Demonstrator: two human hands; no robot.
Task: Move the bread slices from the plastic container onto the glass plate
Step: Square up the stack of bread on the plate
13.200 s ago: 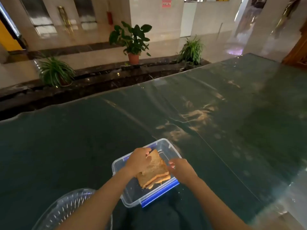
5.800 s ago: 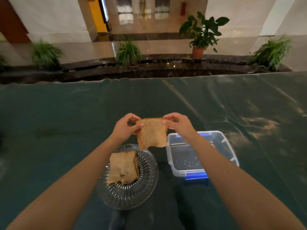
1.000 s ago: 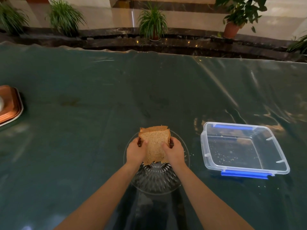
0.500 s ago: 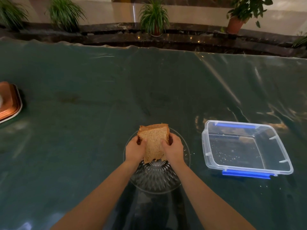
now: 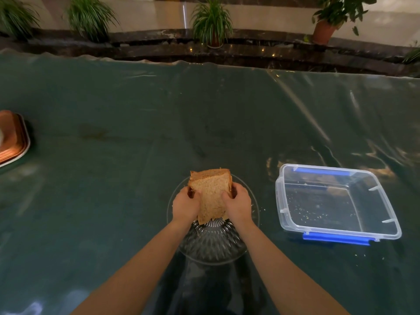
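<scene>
Both hands, left hand [image 5: 184, 206] and right hand [image 5: 238, 204], pinch the stacked bread slices [image 5: 210, 196] by their side edges over the glass plate [image 5: 211, 244]; the empty plastic container [image 5: 336, 233] sits right, apart, open surface [image 5: 113, 178] all around

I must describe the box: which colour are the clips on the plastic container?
Blue clips on the clear plastic container, seen in the head view.

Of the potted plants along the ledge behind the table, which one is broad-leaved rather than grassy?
The potted plant at far right, in a terracotta pot. It has wide, dark green leaves; the others along the ledge, such as the middle one, have thin, arching, grass-like blades.
</scene>
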